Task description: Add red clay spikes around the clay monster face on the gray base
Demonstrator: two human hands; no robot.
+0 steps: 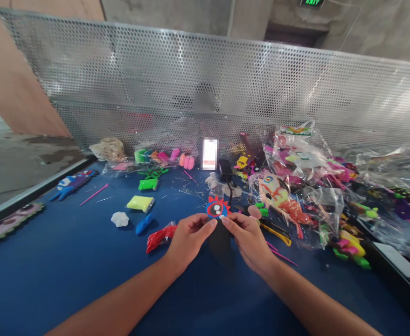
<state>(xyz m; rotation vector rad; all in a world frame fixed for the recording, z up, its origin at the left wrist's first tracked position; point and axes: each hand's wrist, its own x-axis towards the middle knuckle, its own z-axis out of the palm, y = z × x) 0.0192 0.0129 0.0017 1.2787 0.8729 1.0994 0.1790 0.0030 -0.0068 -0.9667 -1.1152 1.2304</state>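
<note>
Over the bench (121, 294), L hand (189, 237) & R hand (248, 239) pinch red-spiked eye pc (217, 208) btwn fingers; white lump (120, 219), blue lump (144, 224) off to L.

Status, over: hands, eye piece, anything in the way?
Left hand, right hand both gripping eye piece. Red spikes edge it. Red packet near left hand.

In my left grip (192, 235) and my right grip (248, 238) I hold the spiky red-and-blue eye figure (217, 209), above the blue counter (121, 289). To the left lie a white lump (120, 219), a blue piece (144, 224) and, nearest to me, a red packet (158, 238). Behind stands a perforated metal panel (138, 70).
</note>
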